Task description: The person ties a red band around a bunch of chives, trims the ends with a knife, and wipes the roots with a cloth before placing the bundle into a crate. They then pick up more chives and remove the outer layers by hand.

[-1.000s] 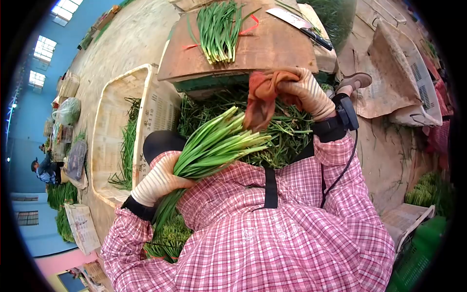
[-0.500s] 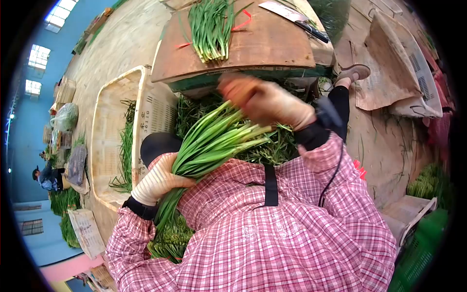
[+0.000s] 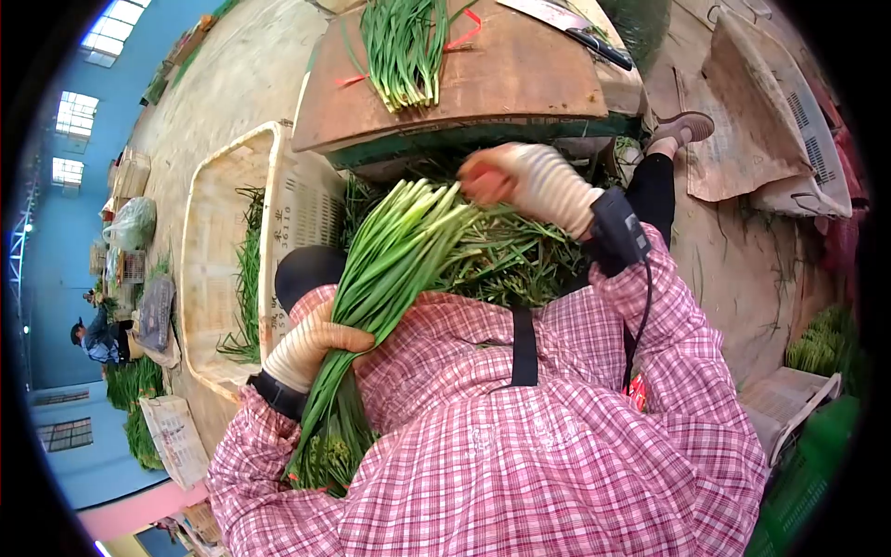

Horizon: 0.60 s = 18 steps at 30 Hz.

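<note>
My left hand (image 3: pixel 316 345) is wrapped round the lower part of a bunch of long green stalks (image 3: pixel 385 265), which leans up and right over my lap. My right hand (image 3: pixel 534 186) is at the pale upper ends of that bunch, fingers bent together; what they hold, if anything, is too blurred to tell. Loose green leaves (image 3: pixel 520 260) lie beneath, between my knees. On the brown board (image 3: pixel 520 88) ahead rests another bunch (image 3: pixel 406 56), with red tape (image 3: pixel 464 35) under it. A knife (image 3: pixel 571 28) with a black handle lies at the board's right.
A cream crate (image 3: pixel 274 232) holding some greens stands at my left. Another crate draped with brown cloth (image 3: pixel 742 121) is at the right. A green crate (image 3: pixel 803 483) is at the lower right. Far left, a person (image 3: pixel 97 342) is near piled greens (image 3: pixel 135 381).
My right hand has moved slightly up and its blur has lessened. The bunch in my left hand now points more upright, with its pale ends fanned higher.
</note>
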### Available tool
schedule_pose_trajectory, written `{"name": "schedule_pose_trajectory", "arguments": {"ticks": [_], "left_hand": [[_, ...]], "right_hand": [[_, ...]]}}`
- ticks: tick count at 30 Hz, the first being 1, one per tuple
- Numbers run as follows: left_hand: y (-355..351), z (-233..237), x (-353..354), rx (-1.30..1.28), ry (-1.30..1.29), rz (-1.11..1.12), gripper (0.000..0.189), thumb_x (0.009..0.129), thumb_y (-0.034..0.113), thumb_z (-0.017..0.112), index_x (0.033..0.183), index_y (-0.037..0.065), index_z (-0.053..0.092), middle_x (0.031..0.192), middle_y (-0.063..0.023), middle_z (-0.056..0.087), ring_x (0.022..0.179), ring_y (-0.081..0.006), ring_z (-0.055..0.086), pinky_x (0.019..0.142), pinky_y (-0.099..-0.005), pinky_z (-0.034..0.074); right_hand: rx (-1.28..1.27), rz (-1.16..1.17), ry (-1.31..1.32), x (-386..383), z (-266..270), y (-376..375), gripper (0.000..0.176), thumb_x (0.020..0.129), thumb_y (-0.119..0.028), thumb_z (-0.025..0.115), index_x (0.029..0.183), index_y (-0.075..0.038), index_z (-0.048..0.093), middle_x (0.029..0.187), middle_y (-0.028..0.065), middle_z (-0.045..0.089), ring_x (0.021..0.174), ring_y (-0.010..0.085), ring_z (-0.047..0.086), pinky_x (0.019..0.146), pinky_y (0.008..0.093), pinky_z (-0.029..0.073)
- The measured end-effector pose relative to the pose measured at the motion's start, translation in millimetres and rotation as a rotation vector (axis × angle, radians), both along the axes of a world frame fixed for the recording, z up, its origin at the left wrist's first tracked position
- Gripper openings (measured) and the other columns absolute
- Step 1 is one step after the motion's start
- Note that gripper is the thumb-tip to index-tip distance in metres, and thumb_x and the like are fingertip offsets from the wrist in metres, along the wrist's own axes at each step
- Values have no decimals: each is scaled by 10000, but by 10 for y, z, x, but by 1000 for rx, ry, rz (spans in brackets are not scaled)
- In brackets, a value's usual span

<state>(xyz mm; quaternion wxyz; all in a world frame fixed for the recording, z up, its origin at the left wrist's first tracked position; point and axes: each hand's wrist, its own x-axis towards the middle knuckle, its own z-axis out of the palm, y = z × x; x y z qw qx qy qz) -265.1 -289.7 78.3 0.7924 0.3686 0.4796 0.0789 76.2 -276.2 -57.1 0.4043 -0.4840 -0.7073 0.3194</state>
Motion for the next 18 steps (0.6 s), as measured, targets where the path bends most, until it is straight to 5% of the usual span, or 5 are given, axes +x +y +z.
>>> {"name": "schedule_pose_trajectory", "arguments": {"ticks": [7, 11, 14, 17, 18], "left_hand": [[27, -255, -34, -196, -137, 31, 519, 803, 28, 711, 1296, 23, 549, 996, -111, 656, 609, -137, 554, 550, -244, 464], [11, -353, -89, -244, -193, 61, 502, 842, 84, 731, 1306, 14, 552, 1030, -114, 683, 630, -132, 586, 558, -228, 466], [-20, -365, -138, -212, -204, 98, 523, 835, 96, 749, 1311, 16, 550, 1018, -106, 681, 624, -130, 582, 556, -228, 462], [1, -395, -71, -232, -247, 100, 533, 825, 116, 770, 1301, 16, 553, 1000, -97, 676, 615, -122, 571, 549, -229, 451], [11, -411, -40, -234, -265, 90, 528, 824, 118, 772, 1294, 17, 555, 998, -96, 675, 614, -121, 568, 548, -229, 448]], "right_hand": [[584, -208, -97, -520, 366, -235, 470, 925, -198, 735, 1336, -48, 564, 1219, 135, 640, 1044, 200, 647, 804, 298, 578], [-94, -79, 913, -363, -366, 109, 368, 975, -141, 657, 1328, -51, 608, 1147, 91, 688, 923, 160, 674, 765, 270, 583], [-60, -322, 668, 8, 210, -311, 357, 968, -178, 671, 1293, -44, 612, 968, 45, 726, 798, 106, 670, 767, 241, 572], [557, 140, 727, -166, -252, 172, 744, 737, -118, 861, 1415, -129, 555, 1371, 140, 540, 1239, 225, 560, 1036, 403, 517], [48, -55, 733, -377, 142, -381, 832, 691, -123, 892, 1443, -170, 538, 1425, 150, 486, 1310, 258, 514, 1078, 438, 490]]}}
